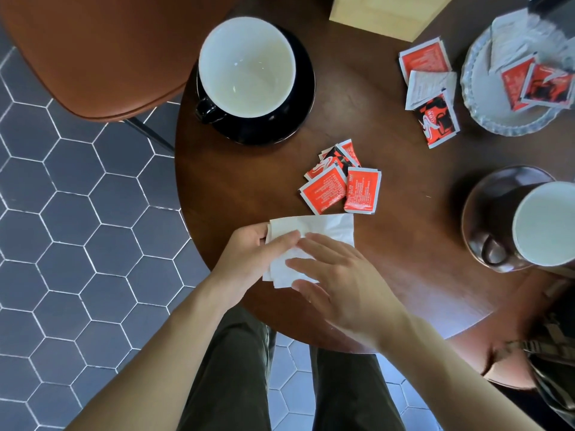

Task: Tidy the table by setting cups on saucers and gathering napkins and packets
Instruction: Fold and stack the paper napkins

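Napkin in progress; cups done.
I am pinching the napkin at the table's near edge with my left hand, right hand pressing open-fingered. Both cups are sitting on saucers; loose packets are awaiting gathering.

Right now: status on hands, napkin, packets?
Left hand gripping white napkin edge; right hand flat on it. Red packets loose just beyond. Nothing blocking.

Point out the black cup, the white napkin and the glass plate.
black cup (245, 73): head view, on its white inside.
white napkin (326, 227): head view, on its bare far part.
glass plate (473, 98): head view, on its bare left rim.
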